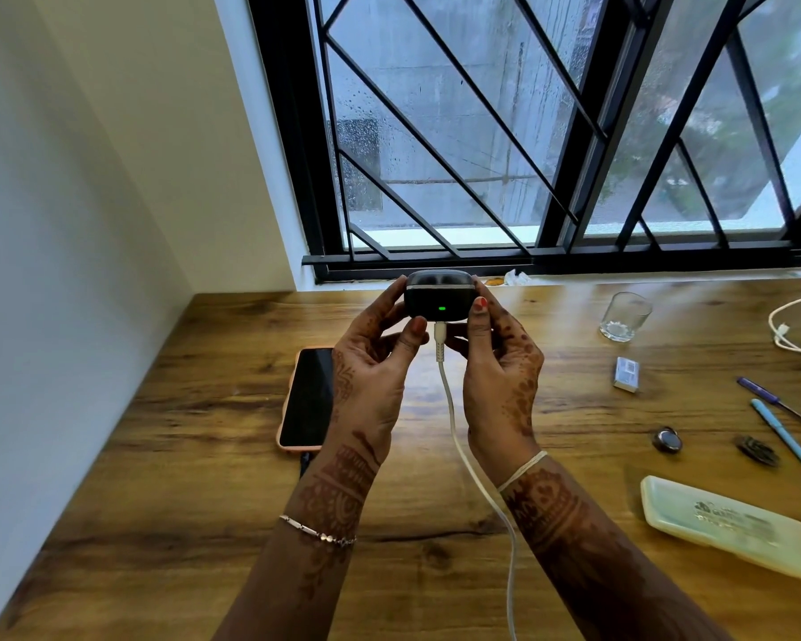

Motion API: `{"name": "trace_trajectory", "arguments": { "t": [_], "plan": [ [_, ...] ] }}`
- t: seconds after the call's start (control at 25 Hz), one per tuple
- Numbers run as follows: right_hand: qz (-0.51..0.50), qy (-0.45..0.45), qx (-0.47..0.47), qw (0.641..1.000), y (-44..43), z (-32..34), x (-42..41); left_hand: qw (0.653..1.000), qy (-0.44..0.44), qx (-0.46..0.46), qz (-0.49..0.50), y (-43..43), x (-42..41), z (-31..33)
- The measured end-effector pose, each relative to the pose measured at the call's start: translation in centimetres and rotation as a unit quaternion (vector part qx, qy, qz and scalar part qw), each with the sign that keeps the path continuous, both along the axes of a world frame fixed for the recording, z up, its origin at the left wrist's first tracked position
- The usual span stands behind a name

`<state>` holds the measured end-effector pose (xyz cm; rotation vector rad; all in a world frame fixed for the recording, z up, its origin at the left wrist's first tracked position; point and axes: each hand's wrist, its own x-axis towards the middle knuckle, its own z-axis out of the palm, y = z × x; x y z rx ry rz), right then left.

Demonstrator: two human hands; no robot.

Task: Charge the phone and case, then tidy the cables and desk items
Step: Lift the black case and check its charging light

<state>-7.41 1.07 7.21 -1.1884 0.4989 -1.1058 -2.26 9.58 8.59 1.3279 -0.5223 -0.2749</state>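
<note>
Since the little case (440, 300), pinched by its ends between left hand (375, 363) and right hand (500, 363) above the desk (158, 455), looks light and slick, I'd grip the sides so the cable (452, 423) can't tug it.

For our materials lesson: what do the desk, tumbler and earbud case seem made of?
Desk: wood or wood-look laminate, visible grain, slight sheen. Tumbler: clear glass, probably; the desk shows through. Earbud case: dark plastic, seemingly, smooth with a translucent lid.
</note>
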Motion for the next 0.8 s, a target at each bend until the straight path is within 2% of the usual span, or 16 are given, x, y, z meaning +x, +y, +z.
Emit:
{"name": "trace_trajectory", "arguments": {
  "t": [0.8],
  "plan": [
    [-0.009,0.014,-0.015,1.0,-0.12,-0.08,0.1,1.0,0.013,-0.004,0.0,-0.35,-0.08,-0.19]
  ]
}}
